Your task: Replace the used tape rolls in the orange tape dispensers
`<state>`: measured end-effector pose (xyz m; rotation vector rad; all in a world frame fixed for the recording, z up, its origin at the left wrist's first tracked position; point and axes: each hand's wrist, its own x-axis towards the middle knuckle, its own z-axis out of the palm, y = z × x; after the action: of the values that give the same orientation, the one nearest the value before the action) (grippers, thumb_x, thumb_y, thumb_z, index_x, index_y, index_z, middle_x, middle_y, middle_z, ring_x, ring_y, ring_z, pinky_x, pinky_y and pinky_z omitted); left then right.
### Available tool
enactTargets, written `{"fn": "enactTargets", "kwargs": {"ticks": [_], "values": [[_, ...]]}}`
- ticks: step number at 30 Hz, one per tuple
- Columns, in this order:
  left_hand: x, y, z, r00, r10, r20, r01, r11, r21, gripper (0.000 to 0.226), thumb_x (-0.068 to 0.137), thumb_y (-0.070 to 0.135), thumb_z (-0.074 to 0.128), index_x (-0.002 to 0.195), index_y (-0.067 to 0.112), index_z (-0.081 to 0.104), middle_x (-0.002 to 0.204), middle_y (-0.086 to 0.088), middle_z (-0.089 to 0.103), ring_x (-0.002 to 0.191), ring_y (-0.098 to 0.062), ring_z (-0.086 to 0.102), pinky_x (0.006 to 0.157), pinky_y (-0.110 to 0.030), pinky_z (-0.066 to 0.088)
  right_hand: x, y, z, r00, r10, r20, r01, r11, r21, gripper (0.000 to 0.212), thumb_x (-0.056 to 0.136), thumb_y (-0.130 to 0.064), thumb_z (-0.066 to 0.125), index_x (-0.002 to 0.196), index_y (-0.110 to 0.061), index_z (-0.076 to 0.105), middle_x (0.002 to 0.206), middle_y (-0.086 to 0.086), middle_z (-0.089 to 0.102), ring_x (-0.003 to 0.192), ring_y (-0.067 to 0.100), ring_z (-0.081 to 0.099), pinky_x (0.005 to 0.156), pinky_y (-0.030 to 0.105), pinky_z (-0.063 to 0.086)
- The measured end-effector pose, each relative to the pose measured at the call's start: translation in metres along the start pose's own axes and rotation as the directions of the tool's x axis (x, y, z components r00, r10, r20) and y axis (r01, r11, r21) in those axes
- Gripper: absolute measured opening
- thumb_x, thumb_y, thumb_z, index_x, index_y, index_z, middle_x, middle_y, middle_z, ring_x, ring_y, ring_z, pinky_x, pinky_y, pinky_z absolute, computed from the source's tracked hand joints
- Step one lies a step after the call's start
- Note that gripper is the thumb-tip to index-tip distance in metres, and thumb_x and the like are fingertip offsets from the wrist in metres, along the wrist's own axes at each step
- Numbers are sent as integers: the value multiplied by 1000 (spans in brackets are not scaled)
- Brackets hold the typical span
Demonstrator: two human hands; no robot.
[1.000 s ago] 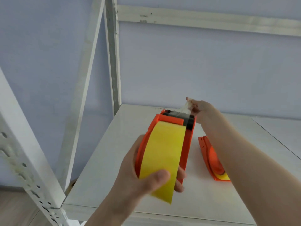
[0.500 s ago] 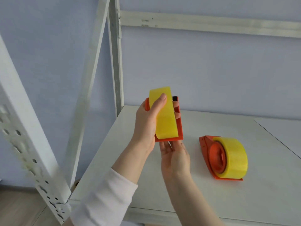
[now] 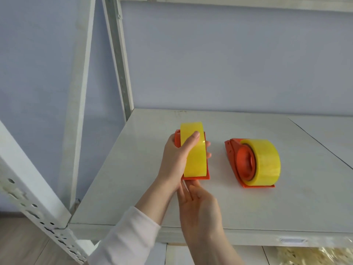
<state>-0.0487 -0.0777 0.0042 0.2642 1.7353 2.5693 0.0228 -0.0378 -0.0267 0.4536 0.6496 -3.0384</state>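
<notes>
Two hands meet over a white shelf (image 3: 133, 188). The left hand (image 3: 178, 159) is clamped on an orange dispenser (image 3: 205, 175) loaded with a yellow tape roll (image 3: 193, 150): its thumb (image 3: 192, 141) lies across the roll's curved face, and the fingertips (image 3: 208, 144) peek out past the dispenser's far side. That dispenser stands on edge, with the roll's face turned to the camera. The right hand (image 3: 200, 209) is just below it, palm up and fingers loosely spread, with the fingertips touching or nearly touching the dispenser's lower edge; it grips nothing that can be seen. A pale sleeve (image 3: 124, 240) covers the left forearm. To the right of both hands, apart from them, a second dispenser (image 3: 232, 159) lies on the shelf, carrying a full roll (image 3: 267, 161) whose orange hub faces left. Beyond the left hand, white perforated uprights (image 3: 122, 60) of the rack rise against a pale blue wall (image 3: 229, 54).
</notes>
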Motion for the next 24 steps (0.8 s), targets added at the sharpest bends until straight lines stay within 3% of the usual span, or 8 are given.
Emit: {"fn": "enactTargets", "kwargs": {"ticks": [6, 9, 12, 13, 16, 18, 20, 24], "values": [[-3, -19, 2, 998, -53, 38, 50, 996, 74, 12, 85, 25, 62, 91, 15, 58, 65, 0, 76, 52, -16, 70, 48, -26, 55, -9, -14, -11, 997, 48, -64, -57, 987, -153, 29, 88, 10, 33, 93, 5, 60, 89, 17, 66, 86, 25, 66, 76, 28, 57], [-5, -22, 4, 996, -64, 63, 58, 994, 96, 25, 86, 21, 62, 104, 5, 55, 69, -3, 76, 54, -18, 70, 49, -26, 56, -19, -21, -16, 998, 41, -52, -50, 980, -192, 24, 89, 7, 39, 93, 6, 63, 87, 17, 72, 80, 24, 72, 72, 28, 59], [-5, -25, 4, 998, -53, 47, 42, 975, 220, 41, 76, 32, 71, 105, 7, 55, 90, -12, 73, 75, -26, 72, 67, -34, 59, -31, -26, -22, 998, 13, -64, -28, 972, -234, 18, 90, 2, 46, 97, 7, 62, 95, 19, 74, 81, 25, 73, 66, 29, 60], [-5, -27, 3, 999, -37, 24, 28, 955, 296, 34, 74, 36, 72, 96, 14, 57, 88, -8, 71, 78, -18, 71, 70, -27, 58, -34, -27, -25, 996, -21, -83, -2, 963, -269, 17, 90, 0, 48, 97, 5, 62, 93, 17, 74, 79, 25, 73, 64, 29, 60], [-8, -27, -2, 998, 40, -55, -6, 863, 506, 23, 76, 40, 70, 79, 26, 52, 74, 14, 60, 58, 13, 57, 50, -1, 41, -39, -37, -30, 980, -178, -94, 113, 873, -475, 11, 88, -9, 55, 92, -5, 64, 82, 5, 73, 77, 18, 71, 62, 23, 56], [-16, -23, -5, 985, 106, -139, -17, 847, 531, 32, 77, 45, 66, 90, 18, 57, 81, 9, 64, 74, 1, 63, 54, -2, 40, -40, -45, -30, 968, -244, -54, 164, 782, -601, 9, 85, -15, 59, 91, -11, 65, 82, 0, 71, 80, 14, 69, 61, 19, 52], [-26, -20, -6, 945, 199, -258, -55, 878, 475, 45, 82, 45, 60, 103, 6, 56, 102, -6, 65, 97, -18, 62, 73, -13, 43, -42, -50, -24, 967, -256, -13, 182, 719, -670, 7, 84, -20, 61, 87, -16, 65, 80, -4, 71, 81, 12, 68, 61, 18, 51], [-54, 0, 3, 878, 380, -290, -211, 853, 478, 25, 86, 35, 59, 103, 19, 49, 116, -5, 58, 109, -16, 54, 86, -21, 40, -42, -58, -6, 974, -214, 81, 208, 679, -704, 6, 86, -22, 60, 86, -17, 63, 83, -4, 70, 83, 12, 66, 69, 22, 52]]}}
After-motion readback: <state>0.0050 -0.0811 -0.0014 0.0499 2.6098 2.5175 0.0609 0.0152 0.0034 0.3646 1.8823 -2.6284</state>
